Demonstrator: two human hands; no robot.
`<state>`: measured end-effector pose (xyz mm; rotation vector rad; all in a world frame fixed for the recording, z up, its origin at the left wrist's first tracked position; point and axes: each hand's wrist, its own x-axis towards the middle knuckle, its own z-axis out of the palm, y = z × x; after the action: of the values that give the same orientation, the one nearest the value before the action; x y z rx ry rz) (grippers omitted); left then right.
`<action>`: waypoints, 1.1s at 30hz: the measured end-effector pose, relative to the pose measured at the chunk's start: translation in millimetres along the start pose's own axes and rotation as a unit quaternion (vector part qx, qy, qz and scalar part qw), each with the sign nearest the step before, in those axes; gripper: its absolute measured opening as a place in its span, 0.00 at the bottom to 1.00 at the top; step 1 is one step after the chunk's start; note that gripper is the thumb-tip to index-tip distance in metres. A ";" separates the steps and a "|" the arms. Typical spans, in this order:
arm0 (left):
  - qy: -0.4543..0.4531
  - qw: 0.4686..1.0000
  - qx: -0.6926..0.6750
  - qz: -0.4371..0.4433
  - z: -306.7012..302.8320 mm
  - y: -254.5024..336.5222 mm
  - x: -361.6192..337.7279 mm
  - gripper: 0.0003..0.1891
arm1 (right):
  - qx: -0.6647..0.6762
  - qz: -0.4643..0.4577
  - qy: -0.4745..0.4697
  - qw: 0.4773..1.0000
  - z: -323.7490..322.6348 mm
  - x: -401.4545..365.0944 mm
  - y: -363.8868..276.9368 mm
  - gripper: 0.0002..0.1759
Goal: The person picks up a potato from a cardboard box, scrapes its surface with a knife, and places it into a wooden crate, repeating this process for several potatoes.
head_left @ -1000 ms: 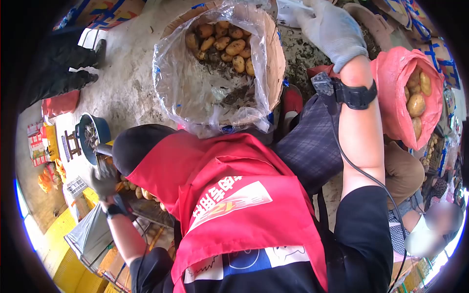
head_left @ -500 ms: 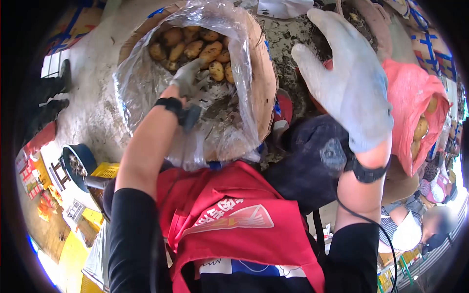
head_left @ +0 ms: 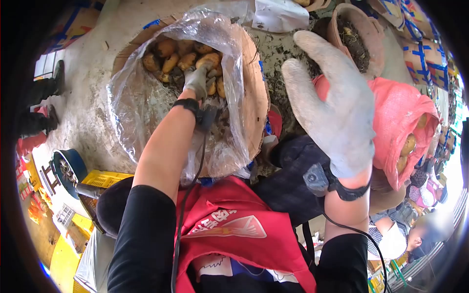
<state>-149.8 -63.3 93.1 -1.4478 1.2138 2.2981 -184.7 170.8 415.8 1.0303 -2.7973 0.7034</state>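
Potatoes (head_left: pixel 171 58) heaped at the far end of a cardboard box (head_left: pixel 256 97) lined with clear plastic (head_left: pixel 132 107), set on dirty ground. Left hand (head_left: pixel 198 80), gloved, reaching down among them, fingertips on the pile, fingers curled; impossible to tell whether any potato is actually gripped. Right hand (head_left: pixel 337 107) raised beside the box, glove spread wide, holding nothing. Behind it, a red mesh sack (head_left: pixel 405 107) with more potatoes showing. Red apron (head_left: pixel 234 229) below; yellow crate (head_left: pixel 100 178) off to the left.
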 end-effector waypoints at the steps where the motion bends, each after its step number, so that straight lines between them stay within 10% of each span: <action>1: -0.037 0.999 -0.027 -0.007 -3.8 7.0 -7.8 0.15 | 0.023 0.013 0.017 0.999 2.2 -0.2 -3.1 0.19; 9: -0.238 0.891 0.163 0.350 -29.1 123.7 -213.6 0.35 | 0.235 0.013 -0.042 0.971 32.7 -8.4 -47.7 0.37; 16: -0.069 0.647 0.450 0.612 -70.4 93.6 -305.4 0.32 | 0.350 0.035 -0.063 0.934 69.9 -31.0 -113.4 0.42; 17: -0.069 0.648 0.450 0.611 -74.6 86.4 -306.0 0.32 | 0.341 0.029 -0.025 0.939 79.1 -35.4 -114.6 0.33; 19: -0.141 0.852 0.253 0.436 -81.3 71.3 -299.8 0.32 | 0.328 0.025 0.011 0.944 90.9 -38.3 -111.2 0.25; 22: -0.170 0.870 0.224 0.405 -88.5 66.8 -300.0 0.33 | 0.385 0.154 -0.096 0.905 92.7 -27.3 -92.6 0.15; 33: -0.260 0.914 0.036 0.309 -86.6 83.2 -284.0 0.31 | 0.470 0.123 -0.168 0.858 94.3 -12.3 -90.0 0.28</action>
<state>12.0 -103.4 352.4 -0.3684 1.6995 2.7073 -110.5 75.9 364.3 0.9226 -2.8579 2.2676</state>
